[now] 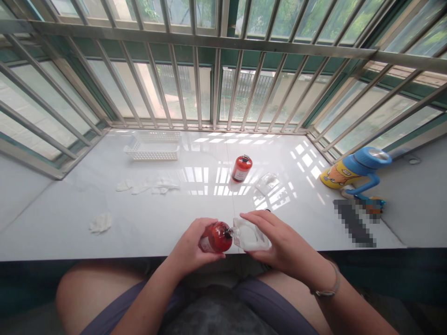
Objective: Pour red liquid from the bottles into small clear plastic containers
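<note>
Left hand point(190, 249) is wrapped around a red bottle point(215, 237) tipped on its side, neck poking right into a clear plastic pouch point(248, 236) that the right hand point(275, 242) is pinching, looks like the mouth is touching it but hard to tell. Further back on the white counter point(52, 223): a second red bottle point(241, 168) standing up, a white basket point(153, 146), some crumpled white gloves point(148, 186) and a blue-topped cartoon bottle point(356, 168) on the right.

The sill point(70, 218) is glossy and smooth, window bars point(209, 41) dull metal, basket point(153, 151) white plastic, held bottle point(218, 236) shiny.

Left hand point(190, 247) and right hand point(279, 242) meet close before the body, each curled in a grip
</note>
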The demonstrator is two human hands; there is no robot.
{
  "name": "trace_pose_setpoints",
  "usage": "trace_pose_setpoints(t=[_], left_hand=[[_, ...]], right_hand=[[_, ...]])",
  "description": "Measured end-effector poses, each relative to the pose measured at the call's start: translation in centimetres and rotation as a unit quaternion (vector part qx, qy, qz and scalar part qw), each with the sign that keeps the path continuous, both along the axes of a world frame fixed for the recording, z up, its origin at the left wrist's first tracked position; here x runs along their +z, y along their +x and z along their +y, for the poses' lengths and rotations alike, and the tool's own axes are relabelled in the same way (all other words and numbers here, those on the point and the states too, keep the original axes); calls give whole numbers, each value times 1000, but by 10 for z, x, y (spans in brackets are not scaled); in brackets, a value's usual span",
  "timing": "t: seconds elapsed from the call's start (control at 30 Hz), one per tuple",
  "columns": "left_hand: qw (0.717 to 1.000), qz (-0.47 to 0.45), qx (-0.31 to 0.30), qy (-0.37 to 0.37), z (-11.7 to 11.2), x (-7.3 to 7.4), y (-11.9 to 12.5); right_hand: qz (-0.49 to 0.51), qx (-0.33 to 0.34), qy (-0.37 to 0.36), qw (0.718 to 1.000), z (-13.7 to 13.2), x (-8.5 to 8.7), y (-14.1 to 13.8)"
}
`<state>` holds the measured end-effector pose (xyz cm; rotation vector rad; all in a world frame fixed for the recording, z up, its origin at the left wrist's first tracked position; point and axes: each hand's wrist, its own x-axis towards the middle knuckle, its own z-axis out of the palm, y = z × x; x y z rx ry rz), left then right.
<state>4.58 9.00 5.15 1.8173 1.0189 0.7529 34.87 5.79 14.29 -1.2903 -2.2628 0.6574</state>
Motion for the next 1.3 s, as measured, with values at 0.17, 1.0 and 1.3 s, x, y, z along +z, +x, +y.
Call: trace_pose_setpoints(t=[0.17,1.0,1.3], left_hand=[[1000,-5,4,-1,1,0,0],[1000,-4,7,-6,2,1,0],[1000,-8,11,-7,1,2,0]], right_hand=[[-3,-4,7,1000,2,-1,0],[-22,-4,14,1000,1,4,1],[-29,-1,10,1000,2,8,1]])
